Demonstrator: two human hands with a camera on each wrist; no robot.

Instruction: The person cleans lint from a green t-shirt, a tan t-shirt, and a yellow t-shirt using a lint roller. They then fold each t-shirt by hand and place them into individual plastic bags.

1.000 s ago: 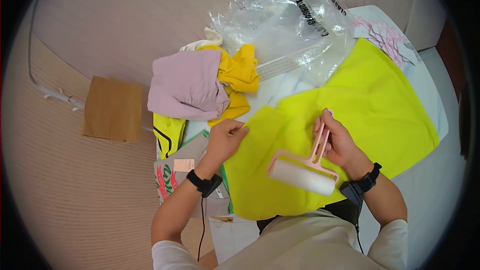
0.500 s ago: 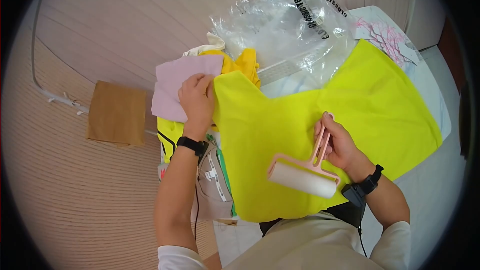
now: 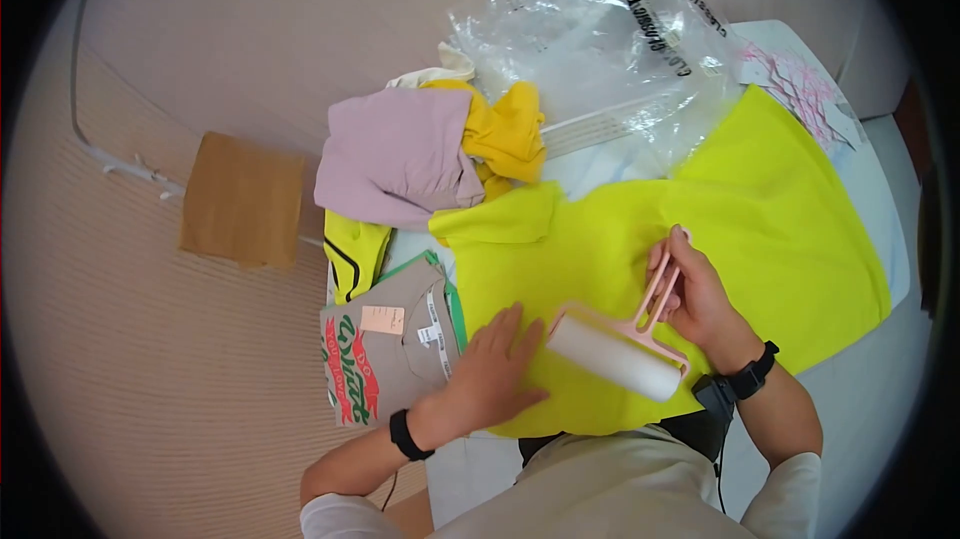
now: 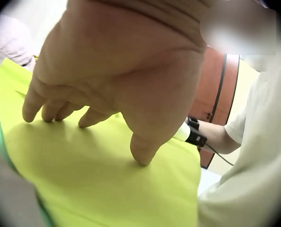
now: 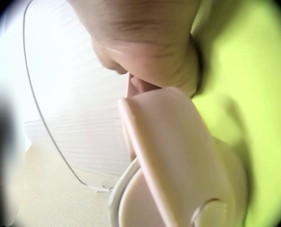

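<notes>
A neon yellow shirt lies spread across the table, its left sleeve folded near the stacked clothes. With fingers spread, my left hand rests on the shirt's lower left part; the left wrist view has its fingertips right at the cloth. My right hand grips the pink handle of a lint roller. The white roll points toward my body and overlaps the shirt in the head view. Close up in the right wrist view, the roller's pink frame hides part of the hand.
A lilac garment and a mustard yellow one are heaped at the back left. Below them lies a folded grey printed T-shirt. A clear plastic bag and white tags with pink strings lie at the back. A brown box stands left.
My left hand moved up to the shirt's left sleeve, then came down toward my body and onto the cloth. The sleeve now lies folded over. The right hand keeps holding the lint roller almost still.
</notes>
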